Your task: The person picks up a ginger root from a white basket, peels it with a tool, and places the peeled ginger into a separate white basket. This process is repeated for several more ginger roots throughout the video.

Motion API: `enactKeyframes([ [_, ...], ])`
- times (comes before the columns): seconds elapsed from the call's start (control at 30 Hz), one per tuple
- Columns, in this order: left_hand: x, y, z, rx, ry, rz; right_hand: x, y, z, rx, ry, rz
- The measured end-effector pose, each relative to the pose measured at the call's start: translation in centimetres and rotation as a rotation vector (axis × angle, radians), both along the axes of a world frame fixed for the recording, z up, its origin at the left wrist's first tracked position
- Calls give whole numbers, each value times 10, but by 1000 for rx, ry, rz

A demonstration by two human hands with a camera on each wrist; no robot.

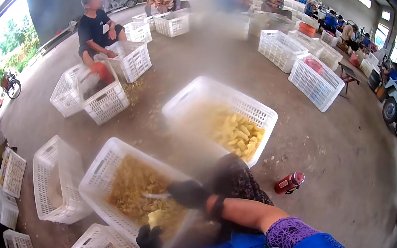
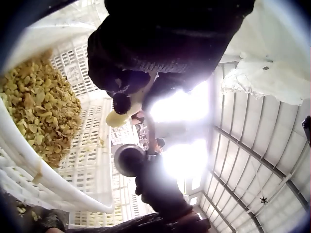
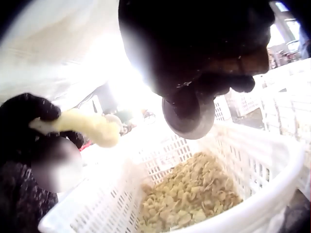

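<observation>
Nearest, the dark-gloved left hand [image 1: 149, 240] pinches a pale yellow piece [image 1: 156, 218] between thumb and fingers, leaving most of it poking out bare. Just beyond and to its right, the gloved right hand [image 1: 188, 194] is curled around a slender pale tool [image 1: 156, 196] that points left. Tool and piece are close but apart; the tool's edge is too blurred to make out.

Both hands work above a white crate [image 1: 101, 179] holding a broad heap of yellow-brown scraps [image 1: 136, 181]. This looks like paring, and that is a good place for it: held low over the heap, the piece should shed its trimmings straight into the crate. I'd take short, shallow strokes with the left fingertips behind the tool's path, turning the piece a little between passes so that little good flesh is lost. A damp piece may slip in a glove, so the pinch wants to be firm but not crushing.

To the right, a red flask [image 1: 289, 182] stands on the floor [image 1: 334, 162], well away from the hands. Farther off, a second white crate [image 1: 255, 111] holds smooth yellow pieces [image 1: 242, 135]; scraps are best not mixed in there. At the far left, a seated person [image 1: 95, 32] leans over more crates [image 1: 134, 63].
</observation>
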State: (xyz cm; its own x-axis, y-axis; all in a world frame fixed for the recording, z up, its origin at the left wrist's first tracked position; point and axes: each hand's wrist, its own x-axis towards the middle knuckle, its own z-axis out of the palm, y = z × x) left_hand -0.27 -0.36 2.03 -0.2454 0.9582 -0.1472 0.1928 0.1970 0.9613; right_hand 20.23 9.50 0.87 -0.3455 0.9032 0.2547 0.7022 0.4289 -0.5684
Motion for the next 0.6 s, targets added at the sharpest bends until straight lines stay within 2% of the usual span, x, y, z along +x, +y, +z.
enactKeyframes([
  [0.07, 3, 0, -4, -18, -53, 39, -1, 6, 0, 32, 27, -71],
  [0.13, 2, 4, -27, 152, 29, 22, -3, 13, 1, -542, 787, 32],
  [0.17, 6, 3, -24, 145, 31, 20, -3, 15, 7, -548, 791, 28],
  [0.23, 24, 3, -13, 272, 81, 13, -4, 14, 23, -780, 860, 20],
  [0.37, 32, 2, 10, 222, 159, -59, -12, 21, -2, -965, 819, 31],
  [0.43, 35, 3, 14, 313, 289, -47, -18, 17, -1, -1128, 882, 54],
  [0.47, 37, 2, 17, 308, 289, -48, -18, 18, -4, -1133, 883, 52],
  [0.53, 41, 0, 24, 278, 146, -19, -18, 19, -11, -1313, 1149, 182],
  [0.57, 40, 0, 22, 275, 146, -19, -17, 19, -7, -1316, 1150, 180],
  [0.6, 36, 1, 20, 193, -1, -56, -15, 18, -4, -1310, 1147, 216],
])
